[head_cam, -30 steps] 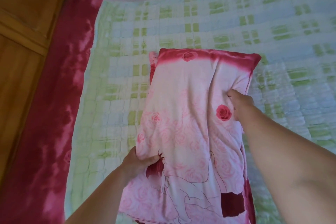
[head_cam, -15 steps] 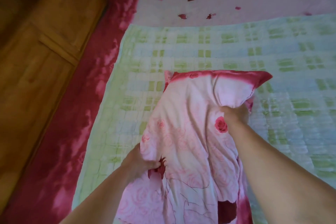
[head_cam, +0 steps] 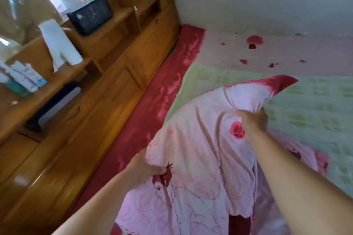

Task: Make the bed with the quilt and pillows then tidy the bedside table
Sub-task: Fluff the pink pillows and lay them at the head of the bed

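A pink pillow (head_cam: 200,143) with red roses and a drawn figure is held up above the bed. My left hand (head_cam: 145,168) grips its left edge, thumb on the front. My right hand (head_cam: 254,120) clutches a bunch of the cover near the pillow's upper right corner. Under it lies the green-and-white checked quilt (head_cam: 309,112), spread over a pink sheet with red rose prints (head_cam: 267,53). A second pink pillow (head_cam: 313,156) peeks out behind my right forearm.
A wooden headboard unit (head_cam: 107,86) with shelves runs along the left. On it stand a black clock (head_cam: 89,14), a white paper roll (head_cam: 59,44) and several tubes (head_cam: 23,78). A red sheet border (head_cam: 158,101) edges the bed. A white wall is at the back.
Both hands have lifted the pillow off the quilt and carried it toward the headboard. The view has swung up and left, bringing the wooden shelves into sight.
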Motion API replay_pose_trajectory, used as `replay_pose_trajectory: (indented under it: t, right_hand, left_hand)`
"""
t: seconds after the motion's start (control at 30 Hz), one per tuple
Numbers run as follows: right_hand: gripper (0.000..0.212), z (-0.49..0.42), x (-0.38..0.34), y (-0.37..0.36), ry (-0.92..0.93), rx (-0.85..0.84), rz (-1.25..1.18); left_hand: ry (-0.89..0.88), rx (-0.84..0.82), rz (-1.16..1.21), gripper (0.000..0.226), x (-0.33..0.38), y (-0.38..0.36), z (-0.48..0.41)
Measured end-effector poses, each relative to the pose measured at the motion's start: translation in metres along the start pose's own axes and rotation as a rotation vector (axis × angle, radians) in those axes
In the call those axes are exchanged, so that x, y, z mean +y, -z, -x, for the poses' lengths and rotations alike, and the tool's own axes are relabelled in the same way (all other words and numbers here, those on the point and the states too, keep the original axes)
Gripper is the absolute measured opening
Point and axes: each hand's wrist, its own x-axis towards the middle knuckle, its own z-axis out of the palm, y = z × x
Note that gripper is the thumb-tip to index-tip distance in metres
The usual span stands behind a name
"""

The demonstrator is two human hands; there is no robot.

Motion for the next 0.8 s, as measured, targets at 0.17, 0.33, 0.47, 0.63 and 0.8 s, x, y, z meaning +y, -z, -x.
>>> replay_pose_trajectory:
  t: [0.17, 0.33, 0.47, 0.63, 0.8]
  right_hand:
    - [0.055, 0.03, -0.034, -0.09, 0.045, -0.031, -0.087]
    - [0.073, 0.042, -0.053, -0.16, 0.018, -0.061, -0.173]
    - [0.08, 0.029, -0.024, -0.197, -0.159, -0.206, -0.073]
    - [0.088, 0.055, 0.033, -0.229, -0.339, -0.345, 0.126]
    - [0.075, 0.086, 0.089, -0.246, -0.384, -0.399, 0.263]
  left_hand:
    - [0.005, 0.077, -0.101, 0.107, -0.001, 0.102, -0.022]
    - [0.001, 0.052, -0.142, 0.09, -0.007, 0.187, -0.055]
    - [0.093, 0.031, -0.188, 0.092, -0.032, 0.224, -0.089]
    - [0.118, -0.111, -0.322, 0.095, -0.081, 0.227, -0.127]
    - [0.185, -0.084, -0.334, 0.058, -0.126, 0.204, -0.164]
